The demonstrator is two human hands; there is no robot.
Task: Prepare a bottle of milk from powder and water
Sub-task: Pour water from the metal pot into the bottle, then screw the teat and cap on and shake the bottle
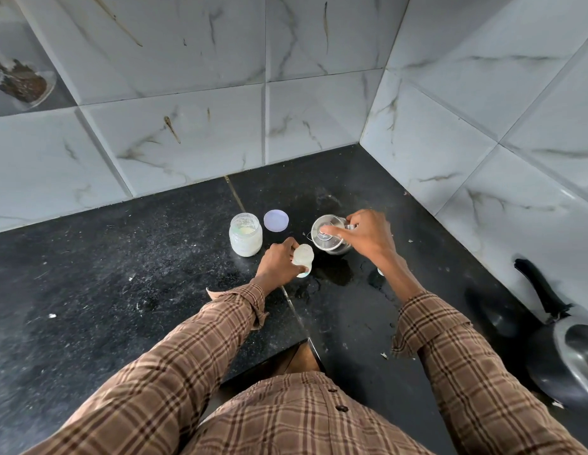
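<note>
Your left hand gripped the small milky bottle on the black counter; your right hand clasped the glass kettle just beside it; a hasty tilt could have splashed water past that narrow neck; the powder jar stood open, lid nearby.

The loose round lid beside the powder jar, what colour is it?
Pale lilac; the lid shows in the head view.
</note>
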